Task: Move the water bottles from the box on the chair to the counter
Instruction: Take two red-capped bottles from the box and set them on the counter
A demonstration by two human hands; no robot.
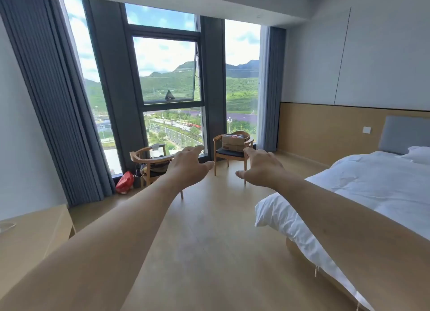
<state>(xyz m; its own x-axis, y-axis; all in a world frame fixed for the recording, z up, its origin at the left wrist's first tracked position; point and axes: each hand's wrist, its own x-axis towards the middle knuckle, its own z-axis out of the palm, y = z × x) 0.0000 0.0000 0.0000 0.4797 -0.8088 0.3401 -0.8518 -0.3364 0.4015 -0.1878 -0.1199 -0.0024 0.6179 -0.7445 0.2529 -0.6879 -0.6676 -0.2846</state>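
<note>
A brown cardboard box [233,142] sits on the dark seat of a wooden armchair [229,153] by the far window; its contents are too small to make out. Both my arms stretch forward across the room, well short of that chair. My left hand [189,165] hangs in the air with relaxed, spread fingers and holds nothing. My right hand [260,167] is likewise empty, fingers loosely spread, thumb pointing left. The light wooden counter [30,236] lies at the lower left beside me.
A second wooden armchair [149,163] with dark bags stands left of the first, a red bag [125,182] on the floor beside it. A bed with white bedding [353,194] fills the right side. Wooden floor runs between me and the chairs. Something of clear glass [7,225] rests on the counter.
</note>
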